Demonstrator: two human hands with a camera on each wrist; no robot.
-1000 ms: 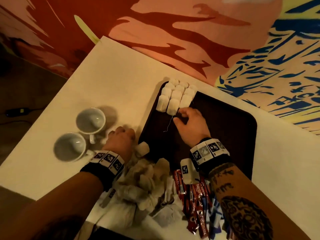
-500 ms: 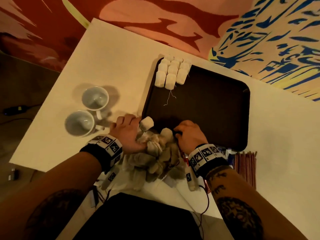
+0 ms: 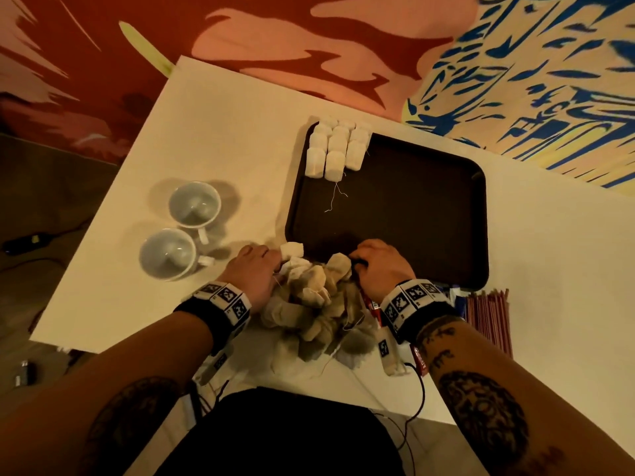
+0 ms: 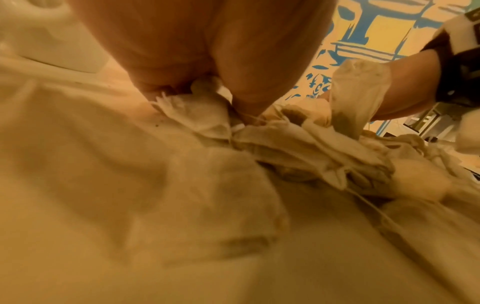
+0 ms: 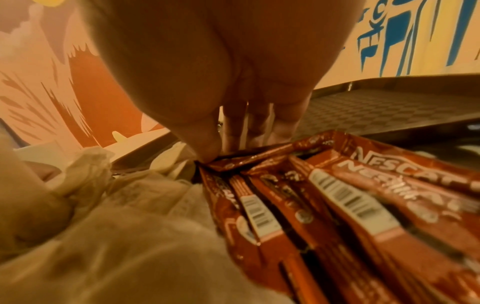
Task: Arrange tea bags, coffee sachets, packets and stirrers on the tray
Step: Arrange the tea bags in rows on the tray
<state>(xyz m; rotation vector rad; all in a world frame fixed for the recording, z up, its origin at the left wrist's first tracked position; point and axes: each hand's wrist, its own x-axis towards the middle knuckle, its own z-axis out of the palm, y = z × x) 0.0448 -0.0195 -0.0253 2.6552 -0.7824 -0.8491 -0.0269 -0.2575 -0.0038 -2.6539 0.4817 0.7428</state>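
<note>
At lower centre, a heap of crumpled beige paper tea bags [image 3: 316, 304] lies on the white table [image 3: 213, 139]; left hand [image 3: 252, 273] pinches one bag, right hand [image 3: 381, 266] fingers [image 5: 233, 131] pinch a glossy red-brown coffee sachet [image 5: 259, 156].

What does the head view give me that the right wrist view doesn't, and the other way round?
Only the head view shows the neat tea bag rows at the tray's far corner, the two cups, the stirrers and the left hand. Only the right wrist view shows barcodes and lettering on the coffee sachets. Both show the right hand, the loose tea bag pile and the tray.
</note>
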